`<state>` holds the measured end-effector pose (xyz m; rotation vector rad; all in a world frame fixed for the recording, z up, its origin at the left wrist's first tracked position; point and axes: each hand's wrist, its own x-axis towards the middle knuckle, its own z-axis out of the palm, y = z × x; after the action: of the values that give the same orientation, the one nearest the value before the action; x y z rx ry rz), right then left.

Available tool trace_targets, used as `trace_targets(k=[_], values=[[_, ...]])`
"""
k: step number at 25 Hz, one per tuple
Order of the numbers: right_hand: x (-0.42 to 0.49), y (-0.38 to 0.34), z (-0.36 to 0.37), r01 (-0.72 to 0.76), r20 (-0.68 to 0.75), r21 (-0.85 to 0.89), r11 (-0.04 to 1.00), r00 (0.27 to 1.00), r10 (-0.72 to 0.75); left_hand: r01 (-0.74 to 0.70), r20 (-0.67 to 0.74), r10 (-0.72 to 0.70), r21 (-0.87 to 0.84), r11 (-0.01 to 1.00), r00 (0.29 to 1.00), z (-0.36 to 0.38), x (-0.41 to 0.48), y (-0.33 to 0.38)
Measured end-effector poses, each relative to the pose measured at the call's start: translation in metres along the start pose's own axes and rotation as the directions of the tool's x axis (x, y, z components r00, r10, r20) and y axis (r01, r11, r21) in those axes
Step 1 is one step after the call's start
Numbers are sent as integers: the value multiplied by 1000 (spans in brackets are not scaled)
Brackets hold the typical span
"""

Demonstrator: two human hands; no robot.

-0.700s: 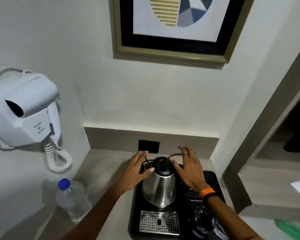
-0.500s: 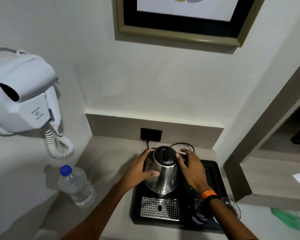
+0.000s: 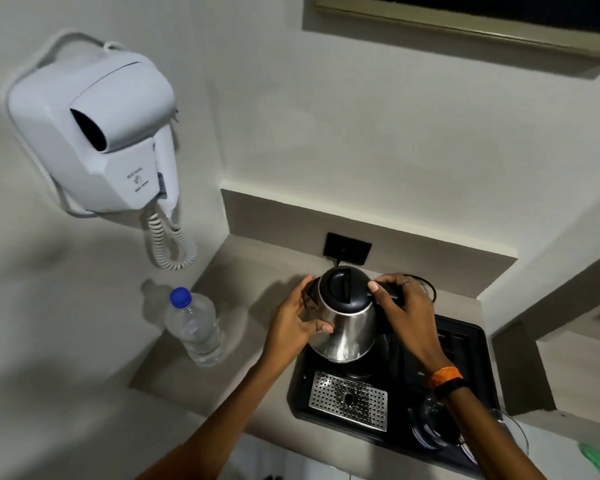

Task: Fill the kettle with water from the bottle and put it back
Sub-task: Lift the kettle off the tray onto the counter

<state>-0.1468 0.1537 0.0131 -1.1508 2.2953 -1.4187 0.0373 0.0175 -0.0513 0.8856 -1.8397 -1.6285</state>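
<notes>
head view: steel kettle [image 3: 346, 327] with black lid [image 3: 345, 289] sits over the back left part of the black tray [image 3: 465, 344], tilted, lid leaning toward the wall; can't tell if its base touches the tray; left hand [image 3: 297, 323] wraps the kettle's left side, thumb pressed on the steel body, fingers around the spout side; right hand [image 3: 407, 320] is closed on the handle side, thumb tip on the lid rim, ring on one finger, orange band at the wrist; water bottle [image 3: 196, 327] with blue cap [image 3: 180, 296] stands upright on the counter [image 3: 246, 282], well left of the kettle, cap on; perforated drip grate [image 3: 349, 400] at the tray's front; glass [image 3: 430, 424] at front right, partly behind the right forearm; hair dryer [image 3: 97, 133] on the left wall
</notes>
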Motion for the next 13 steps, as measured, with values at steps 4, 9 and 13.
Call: trace_targets(k=[4,9,13], values=[[34,-27,43,11,176,96,995,984,-28,10,-181,-6,21,1000,983,-42,3,6],[73,-34,106,-49,376,168,985,926,-18,68,-363,-59,13,998,930,-70,10,-9],[89,-28,138,-64,474,150,987,880,-15,187,-462,-140,56,981,876,-79,17,-26]])
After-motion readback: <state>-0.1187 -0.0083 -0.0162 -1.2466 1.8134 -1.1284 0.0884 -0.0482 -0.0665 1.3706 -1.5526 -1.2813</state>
